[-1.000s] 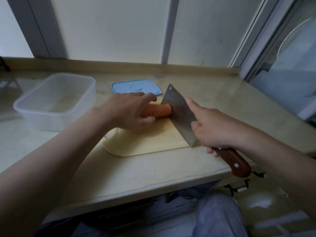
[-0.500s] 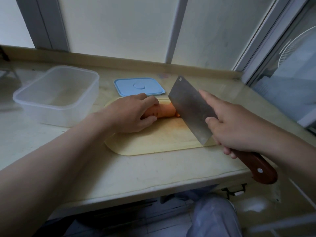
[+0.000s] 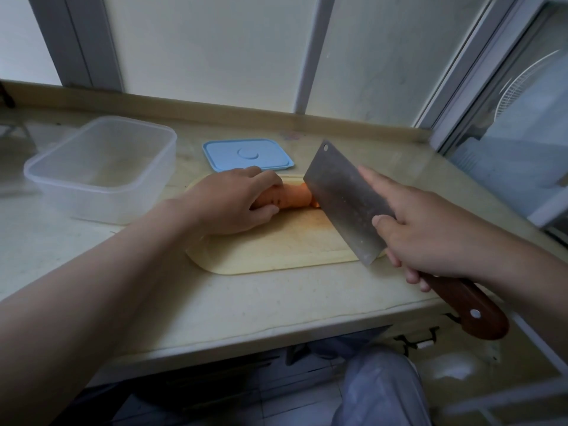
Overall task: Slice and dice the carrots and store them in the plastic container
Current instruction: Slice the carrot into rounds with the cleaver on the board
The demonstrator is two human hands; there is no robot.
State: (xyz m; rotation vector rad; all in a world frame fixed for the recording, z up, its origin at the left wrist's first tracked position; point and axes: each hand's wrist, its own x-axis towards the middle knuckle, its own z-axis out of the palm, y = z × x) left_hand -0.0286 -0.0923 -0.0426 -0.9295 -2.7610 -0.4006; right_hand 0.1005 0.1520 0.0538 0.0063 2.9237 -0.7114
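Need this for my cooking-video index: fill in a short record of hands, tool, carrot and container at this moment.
left hand: grips the carrot, holding it on the cutting board
right hand: grips the cleaver by its handle, index finger straight along the blade
cleaver: blade set against the carrot's exposed end
carrot: one, largely uncut
plastic container: clear, open, no carrot inside, left of the board
lid: blue, flat on the countertop behind the board
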